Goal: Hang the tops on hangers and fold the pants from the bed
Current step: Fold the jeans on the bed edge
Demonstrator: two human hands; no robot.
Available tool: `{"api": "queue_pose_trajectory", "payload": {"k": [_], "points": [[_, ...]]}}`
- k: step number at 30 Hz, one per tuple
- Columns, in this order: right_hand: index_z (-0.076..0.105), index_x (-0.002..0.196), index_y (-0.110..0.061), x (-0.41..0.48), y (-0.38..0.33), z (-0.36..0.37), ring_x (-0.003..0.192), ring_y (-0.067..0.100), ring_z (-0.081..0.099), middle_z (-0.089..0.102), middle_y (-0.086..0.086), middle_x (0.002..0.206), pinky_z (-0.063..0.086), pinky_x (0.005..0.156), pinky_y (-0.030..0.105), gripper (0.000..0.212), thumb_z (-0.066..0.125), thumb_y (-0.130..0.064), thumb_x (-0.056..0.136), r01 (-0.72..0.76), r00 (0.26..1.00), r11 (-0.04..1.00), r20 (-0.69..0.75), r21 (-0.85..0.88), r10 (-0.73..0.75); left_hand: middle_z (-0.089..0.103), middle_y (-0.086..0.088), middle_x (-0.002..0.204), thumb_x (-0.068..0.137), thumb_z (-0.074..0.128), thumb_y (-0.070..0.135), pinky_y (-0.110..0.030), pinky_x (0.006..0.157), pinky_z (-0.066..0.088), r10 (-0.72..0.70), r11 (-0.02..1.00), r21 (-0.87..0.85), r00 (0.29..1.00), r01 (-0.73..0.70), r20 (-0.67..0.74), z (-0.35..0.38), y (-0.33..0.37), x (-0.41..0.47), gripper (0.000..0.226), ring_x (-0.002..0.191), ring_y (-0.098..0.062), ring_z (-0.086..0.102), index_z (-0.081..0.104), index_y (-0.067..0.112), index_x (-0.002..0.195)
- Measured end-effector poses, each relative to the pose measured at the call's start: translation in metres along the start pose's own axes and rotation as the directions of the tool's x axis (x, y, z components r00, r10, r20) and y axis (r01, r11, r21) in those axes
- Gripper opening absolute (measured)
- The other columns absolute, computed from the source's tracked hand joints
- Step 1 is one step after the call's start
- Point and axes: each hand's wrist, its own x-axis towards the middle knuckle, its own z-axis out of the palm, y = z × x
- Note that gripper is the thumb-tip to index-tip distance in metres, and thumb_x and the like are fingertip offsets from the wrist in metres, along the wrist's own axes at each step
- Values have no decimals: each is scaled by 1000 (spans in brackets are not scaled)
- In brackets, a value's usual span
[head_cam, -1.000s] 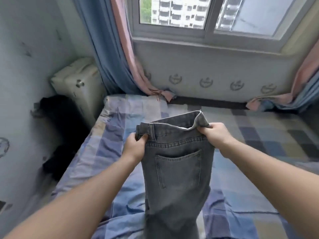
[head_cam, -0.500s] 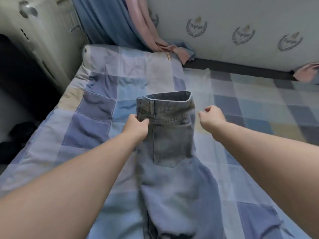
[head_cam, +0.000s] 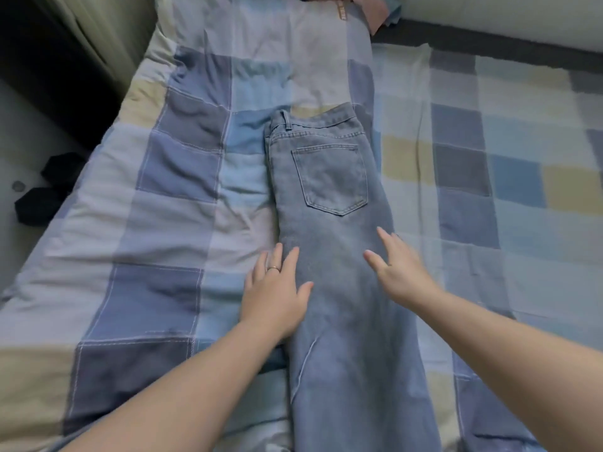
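A bed (head_cam: 163, 207) under a soft patchwork quilt of blue, grey and cream squares fills the view. Both hands show a released grip, with fingers straight and spread. The left hand (head_cam: 274, 288), a thin ring (head_cam: 273, 268) on one finger, lies flat on the left edge of the jeans (head_cam: 342, 321), partly on the quilt. The right hand (head_cam: 398, 269) is at their right edge; whether it touches them cannot be told. The jeans lie lengthwise mid-bed, folded leg on leg, waistband farthest. They are faded blue denim, with a stitched back pocket (head_cam: 329, 177) facing up.
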Motion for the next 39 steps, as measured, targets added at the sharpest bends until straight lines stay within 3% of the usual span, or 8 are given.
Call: {"api": "queue_pose_trajectory", "payload": {"k": [8, 12, 19, 27, 32, 36, 39], "points": [[7, 160, -37, -105, 44, 21, 155, 25, 1, 5, -2, 169, 11, 123, 49, 65, 32, -57, 103, 43, 998, 983, 62, -179, -32, -5, -1, 169, 100, 36, 58, -49, 123, 5, 73, 973, 215, 994, -88, 79, 42, 21, -118, 74, 154, -28, -6, 3, 31, 160], [10, 160, -33, -169, 76, 26, 154, 27, 7, 8, 1, 169, 14, 122, 49, 65, 33, -55, 103, 103, 991, 970, 103, -221, -82, -2, -3, 169, 99, 37, 60, -49, 122, 11, -9, 970, 243, 994, -17, 105, 67, 29, -196, 75, 154, -29, -1, 5, 30, 160], [13, 160, -32, -278, 156, 56, 154, 27, 10, 11, 1, 168, 17, 119, 52, 64, 36, -53, 103, 82, 980, 978, 197, -192, -44, -1, -1, 169, 100, 38, 57, -46, 121, 14, -207, 978, 66, 966, 199, 154, 146, 48, -321, 72, 154, -28, 1, 8, 30, 160], [13, 160, -31, -340, 247, 128, 154, 25, 12, 13, 1, 168, 19, 119, 53, 64, 36, -53, 104, 3, 954, 989, 298, -147, 42, 9, -1, 168, 99, 50, 51, -46, 120, 21, -413, 886, -132, 885, 445, 214, 243, 35, -412, 75, 152, -28, 11, 15, 25, 160], [13, 160, -24, -343, 284, 188, 152, 28, 16, 16, 4, 167, 19, 122, 51, 67, 44, -43, 104, -32, 956, 999, 293, 19, 25, 27, -9, 162, 94, 64, 37, -46, 118, 29, -497, 758, -420, 859, 499, 124, 282, 2, -416, 80, 147, -29, 30, 21, 13, 157], [15, 159, -22, -341, 300, 222, 148, 25, 23, 24, 4, 162, 21, 122, 43, 74, 58, -29, 99, -44, 996, 965, 92, 258, 21, 30, -11, 155, 90, 69, 39, -44, 117, 31, -492, 727, -487, 862, 484, 123, 310, -18, -401, 79, 141, -28, 37, 29, 10, 152], [16, 158, -24, -342, 307, 236, 140, 15, 37, 35, -2, 154, 32, 116, 36, 79, 63, -27, 95, -66, 998, 898, 16, 435, 66, 40, -10, 142, 86, 73, 41, -42, 110, 37, -499, 728, -510, 864, 457, 62, 324, -24, -387, 65, 131, -27, 43, 43, 10, 135]]}}
